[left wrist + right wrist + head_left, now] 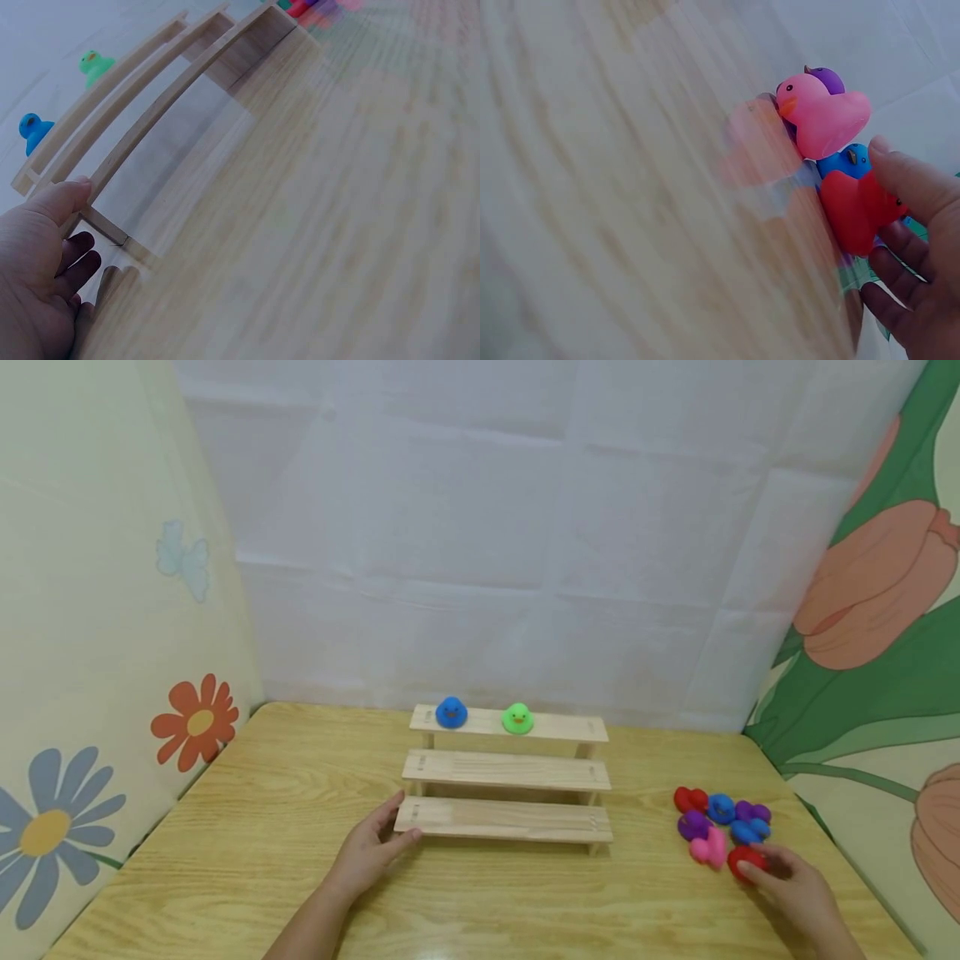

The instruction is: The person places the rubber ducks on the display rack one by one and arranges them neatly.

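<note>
A three-step wooden stand [502,818] stands on the table. My left hand [369,852] holds the left end of its lowest step, thumb at the front edge [71,196] and fingers round the side. On the top step sit a blue rubber duck [452,713] and a green rubber duck [517,719], apart from each other. At the right, my right hand [798,889] grips a red rubber duck [746,864] between thumb and fingers. In the right wrist view the red duck [851,214] is close to a pink duck [825,120] and a blue one [847,161].
Beside the right hand lies a cluster of ducks: another red duck [690,799], a purple duck [694,826], a pink duck [708,847] and several more. Behind the wood-grain table [315,760] hangs a white cloth [465,527]. Flower-patterned panels [97,652] flank both sides.
</note>
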A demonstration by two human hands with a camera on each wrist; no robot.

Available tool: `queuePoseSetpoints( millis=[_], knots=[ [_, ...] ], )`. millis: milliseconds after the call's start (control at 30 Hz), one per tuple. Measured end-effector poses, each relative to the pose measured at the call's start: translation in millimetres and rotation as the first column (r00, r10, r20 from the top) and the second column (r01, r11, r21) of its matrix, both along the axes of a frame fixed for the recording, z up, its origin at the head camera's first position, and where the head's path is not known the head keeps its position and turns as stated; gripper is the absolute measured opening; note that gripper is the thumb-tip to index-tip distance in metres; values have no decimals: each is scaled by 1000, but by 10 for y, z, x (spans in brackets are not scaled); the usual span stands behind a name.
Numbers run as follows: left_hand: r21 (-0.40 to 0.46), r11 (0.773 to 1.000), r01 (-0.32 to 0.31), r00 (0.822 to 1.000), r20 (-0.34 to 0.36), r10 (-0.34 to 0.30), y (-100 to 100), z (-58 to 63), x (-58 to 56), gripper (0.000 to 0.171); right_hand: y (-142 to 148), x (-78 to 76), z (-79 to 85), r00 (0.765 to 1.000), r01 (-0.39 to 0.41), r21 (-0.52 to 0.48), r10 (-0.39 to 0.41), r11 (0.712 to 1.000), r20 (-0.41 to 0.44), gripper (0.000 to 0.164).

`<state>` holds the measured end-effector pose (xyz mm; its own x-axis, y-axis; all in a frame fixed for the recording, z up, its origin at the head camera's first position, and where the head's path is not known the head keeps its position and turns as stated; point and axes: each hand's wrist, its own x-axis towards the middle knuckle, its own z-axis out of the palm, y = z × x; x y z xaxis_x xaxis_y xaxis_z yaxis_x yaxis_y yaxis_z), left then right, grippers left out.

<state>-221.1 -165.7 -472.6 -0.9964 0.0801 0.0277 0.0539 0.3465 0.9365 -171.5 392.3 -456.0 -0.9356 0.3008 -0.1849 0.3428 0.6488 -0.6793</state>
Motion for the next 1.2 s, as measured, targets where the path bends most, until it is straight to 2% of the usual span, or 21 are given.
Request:
queuePoseSetpoints(
  millis=[233,500,800,1033,1200],
  knots=[
    [-5,1000,2,1000,-2,-2,-6,-5,-4,76,47,15,-13,998,-65,57,65,996,-8,83],
    [-2,1000,0,1000,-1,0,-2,1,-9,77,43,32,-1,996,-84,68,85,994,-10,78],
    [-6,1000,-5,1000,-1,5,-3,-15,-12,77,-10,22,31,999,-37,2,37,999,13,85],
    [-2,1000,-1,1000,3,1,-9,-21,-11,77,-21,8,55,999,-28,-54,30,998,40,89],
    [3,1000,0,1000,4,0,-10,-23,-13,77,-32,5,79,999,-36,-84,39,996,35,86]
  ],
)
